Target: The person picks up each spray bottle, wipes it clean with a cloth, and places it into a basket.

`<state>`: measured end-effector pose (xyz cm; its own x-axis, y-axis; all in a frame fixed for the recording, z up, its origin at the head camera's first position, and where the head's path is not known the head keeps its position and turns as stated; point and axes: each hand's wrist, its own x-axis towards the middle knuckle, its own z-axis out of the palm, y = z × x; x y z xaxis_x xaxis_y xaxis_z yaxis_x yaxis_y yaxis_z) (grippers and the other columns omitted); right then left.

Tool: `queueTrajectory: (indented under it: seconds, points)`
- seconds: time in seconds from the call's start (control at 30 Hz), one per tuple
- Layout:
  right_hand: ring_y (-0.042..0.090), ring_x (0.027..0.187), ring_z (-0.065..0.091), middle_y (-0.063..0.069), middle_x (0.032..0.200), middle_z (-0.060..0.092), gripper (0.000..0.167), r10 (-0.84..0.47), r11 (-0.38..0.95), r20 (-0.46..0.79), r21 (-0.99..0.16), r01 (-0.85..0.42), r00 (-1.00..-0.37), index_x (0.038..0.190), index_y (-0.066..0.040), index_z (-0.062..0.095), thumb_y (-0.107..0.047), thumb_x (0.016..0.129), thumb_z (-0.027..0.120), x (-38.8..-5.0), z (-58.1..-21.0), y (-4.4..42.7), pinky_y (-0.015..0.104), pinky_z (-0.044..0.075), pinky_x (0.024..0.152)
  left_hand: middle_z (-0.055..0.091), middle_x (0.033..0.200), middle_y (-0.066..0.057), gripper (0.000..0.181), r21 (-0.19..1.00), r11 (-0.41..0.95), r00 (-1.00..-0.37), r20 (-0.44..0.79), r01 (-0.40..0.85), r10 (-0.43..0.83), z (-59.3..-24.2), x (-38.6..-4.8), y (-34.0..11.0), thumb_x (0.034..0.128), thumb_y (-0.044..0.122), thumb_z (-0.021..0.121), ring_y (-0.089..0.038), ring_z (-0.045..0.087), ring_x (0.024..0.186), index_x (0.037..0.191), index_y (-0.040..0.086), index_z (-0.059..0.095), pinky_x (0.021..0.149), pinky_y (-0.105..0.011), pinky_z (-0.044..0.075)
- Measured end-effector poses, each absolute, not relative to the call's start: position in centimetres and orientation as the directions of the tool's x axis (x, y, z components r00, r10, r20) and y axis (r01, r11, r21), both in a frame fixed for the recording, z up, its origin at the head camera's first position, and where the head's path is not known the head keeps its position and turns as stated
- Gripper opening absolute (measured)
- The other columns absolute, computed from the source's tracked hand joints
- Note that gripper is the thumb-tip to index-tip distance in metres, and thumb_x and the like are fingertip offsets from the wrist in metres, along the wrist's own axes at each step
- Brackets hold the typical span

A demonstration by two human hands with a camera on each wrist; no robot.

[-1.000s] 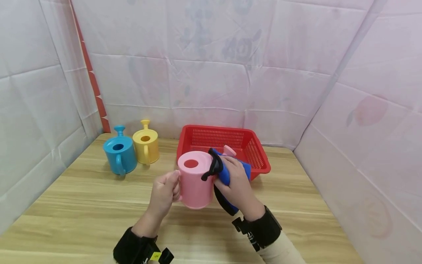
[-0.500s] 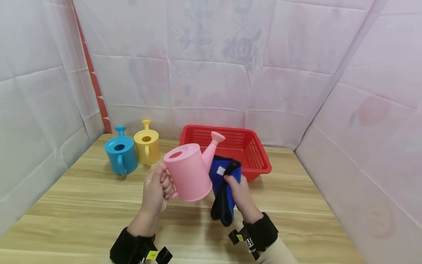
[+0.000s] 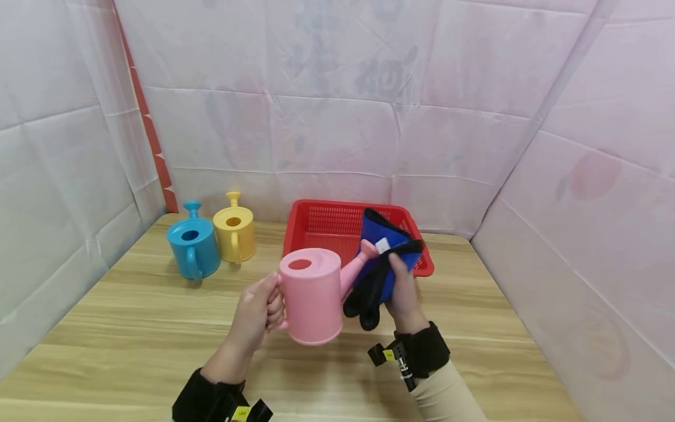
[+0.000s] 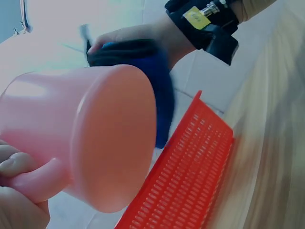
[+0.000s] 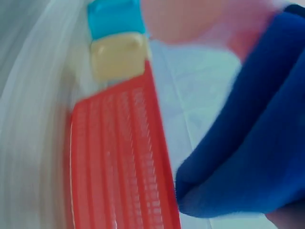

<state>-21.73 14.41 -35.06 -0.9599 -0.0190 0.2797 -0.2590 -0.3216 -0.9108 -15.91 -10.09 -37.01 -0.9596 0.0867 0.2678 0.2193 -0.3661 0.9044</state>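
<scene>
My left hand (image 3: pixel 257 309) grips the handle of a pink watering can (image 3: pixel 311 302) and holds it above the table, nearly upright, with the spout pointing right. The left wrist view shows the can's flat base, with curled fingers (image 4: pixel 16 164) round the handle. My right hand (image 3: pixel 405 296) holds a bunched blue cloth with black edging (image 3: pixel 375 225) and a white tag, beside the can's sprinkler head. Whether cloth and head touch, I cannot tell. In the right wrist view the blue cloth (image 5: pixel 257 143) hides most of that hand.
Behind the hands a red perforated basket (image 3: pixel 316 204) stands on the wooden table (image 3: pixel 132 334). A blue watering can (image 3: pixel 194 252) and a yellow watering can (image 3: pixel 234 231) stand side by side at the back left. Pale sheets (image 3: pixel 337 135) hang around the table.
The cloth has moved from the pink can's side, first down, then up and right to the spout end. The can tilted back midway, then came down and right, more upright again.
</scene>
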Motion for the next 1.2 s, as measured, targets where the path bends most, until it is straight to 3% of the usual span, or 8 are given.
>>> queueTrajectory:
  seconds: [0.2,0.33,0.57,0.67,0.87,0.97,1.07,1.2]
  points:
    - [0.022,0.108,0.051,0.008,0.123,0.053,0.052,-0.079,0.075,0.323,-0.942,-0.329,-0.943,0.132,-0.013,0.040,-0.022,0.087,0.065,-22.2,-35.5,14.7,0.041,0.046,0.089,0.025,0.048,-0.006,0.047,0.914,-0.322,-0.941,0.306,0.247,0.146,-37.0,-15.8,-10.5,0.0995,0.029,0.044,-0.021,0.022,0.039,0.061,0.006,0.030,0.038,-0.029,0.018]
    - [0.027,0.106,0.053,0.011,0.120,0.055,0.048,-0.038,0.120,0.338,-0.933,-0.340,-0.941,0.127,-0.012,0.046,-0.021,0.086,0.068,-22.3,-35.6,14.6,0.047,0.046,0.087,0.027,0.048,-0.006,0.047,0.922,-0.302,-0.943,0.296,0.240,0.154,-37.0,-15.7,-10.6,0.0989,0.029,0.045,-0.021,0.025,0.039,0.061,0.005,0.032,0.038,-0.025,0.022]
    - [0.019,0.100,0.057,0.007,0.109,0.063,0.036,0.043,0.211,0.499,-0.851,-0.480,-0.866,0.118,-0.010,0.056,-0.018,0.085,0.069,-22.2,-36.3,14.1,0.037,0.046,0.087,0.027,0.048,-0.007,0.047,0.924,-0.307,-0.948,0.282,0.227,0.146,-37.2,-15.6,-10.3,0.0988,0.028,0.046,-0.019,0.025,0.038,0.061,0.005,0.032,0.038,-0.025,0.024]
    - [0.018,0.097,0.059,0.007,0.103,0.065,0.032,0.065,0.301,0.639,-0.745,-0.595,-0.767,0.112,-0.008,0.060,-0.013,0.083,0.071,-22.4,-36.8,14.1,0.031,0.046,0.086,0.027,0.047,-0.006,0.046,0.924,-0.304,-0.950,0.281,0.230,0.135,-37.3,-15.6,-10.0,0.0989,0.027,0.046,-0.019,0.024,0.038,0.061,0.005,0.032,0.038,-0.025,0.024]
    - [0.026,0.099,0.059,0.013,0.104,0.063,0.039,0.013,0.484,0.887,-0.410,-0.773,-0.462,0.113,-0.001,0.061,0.006,0.076,0.072,-22.9,-37.4,14.2,0.026,0.041,0.092,0.025,0.047,-0.006,0.046,0.922,-0.314,-0.948,0.284,0.228,0.145,-37.5,-15.5,-9.6,0.0992,0.024,0.045,-0.017,0.023,0.038,0.061,0.003,0.031,0.039,-0.022,0.023]
    - [0.026,0.098,0.058,0.012,0.105,0.063,0.043,-0.004,0.537,0.920,-0.329,-0.777,-0.393,0.114,-0.001,0.060,0.007,0.074,0.072,-22.9,-37.3,14.3,0.027,0.041,0.092,0.026,0.047,-0.006,0.047,0.930,-0.298,-0.951,0.268,0.214,0.154,-37.6,-15.5,-9.5,0.0991,0.025,0.046,-0.015,0.024,0.037,0.061,0.002,0.031,0.039,-0.021,0.023]
    - [0.028,0.106,0.056,0.013,0.115,0.060,0.051,-0.031,0.507,0.884,-0.388,-0.770,-0.466,0.122,-0.002,0.056,0.003,0.074,0.074,-22.7,-37.2,14.4,0.037,0.041,0.094,0.026,0.047,-0.006,0.047,0.938,-0.279,-0.953,0.255,0.203,0.163,-37.5,-15.5,-9.5,0.0990,0.025,0.046,-0.015,0.025,0.038,0.062,0.001,0.030,0.039,-0.021,0.024]
    - [0.031,0.124,0.042,0.012,0.140,0.041,0.071,-0.101,0.423,0.659,-0.650,-0.632,-0.745,0.140,-0.009,0.037,-0.013,0.079,0.073,-22.3,-36.9,14.8,0.053,0.036,0.097,0.028,0.047,-0.007,0.046,0.952,-0.188,-0.944,0.274,0.240,0.184,-37.3,-15.5,-9.8,0.0983,0.021,0.047,-0.014,0.028,0.039,0.060,0.001,0.033,0.040,-0.021,0.025]
